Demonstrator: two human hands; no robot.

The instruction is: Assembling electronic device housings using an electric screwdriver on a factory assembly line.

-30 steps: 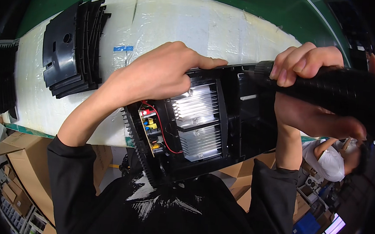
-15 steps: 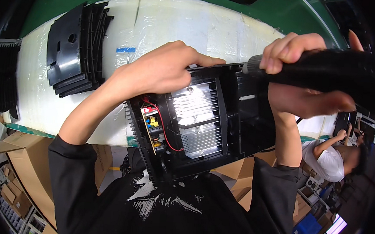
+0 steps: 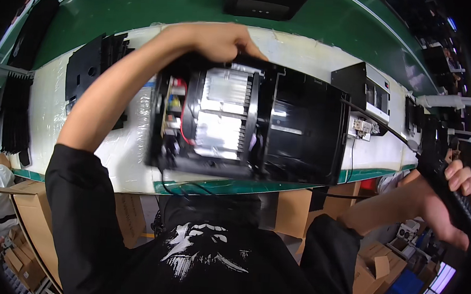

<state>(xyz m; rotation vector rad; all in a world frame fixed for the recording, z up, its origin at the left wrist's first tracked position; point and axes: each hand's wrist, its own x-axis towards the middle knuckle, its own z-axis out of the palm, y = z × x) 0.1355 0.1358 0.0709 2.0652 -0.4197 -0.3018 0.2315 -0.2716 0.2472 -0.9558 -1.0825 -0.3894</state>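
A black plastic housing (image 3: 308, 119) lies with its inside facing up, holding silver finned heat sinks (image 3: 218, 136) and a small circuit board with coloured parts and a red wire (image 3: 183, 116). My left hand (image 3: 221, 41) is closed over its far edge, the index finger stretched along the rim; the other fingertips are hidden. Far out at the right, away from the housing, my right hand (image 3: 449, 211) wraps round a black tool that looks like an electric screwdriver (image 3: 436, 169). A thin dark rod (image 3: 382, 123) extends from near the tool toward the housing's right end.
Stacked black panels (image 3: 85, 71) lie left on the white-covered bench (image 3: 136, 156). A small white-and-black device (image 3: 378, 94) stands at right, beside a metal block (image 3: 361, 128). Another black unit (image 3: 265, 1) sits across the green surface. Cardboard boxes (image 3: 39, 215) stand below the bench edge.
My right hand has swung the tool away from the housing, out to the lower right. The housing has turned to lie more level and shifted away from me, my left hand still on its far edge.
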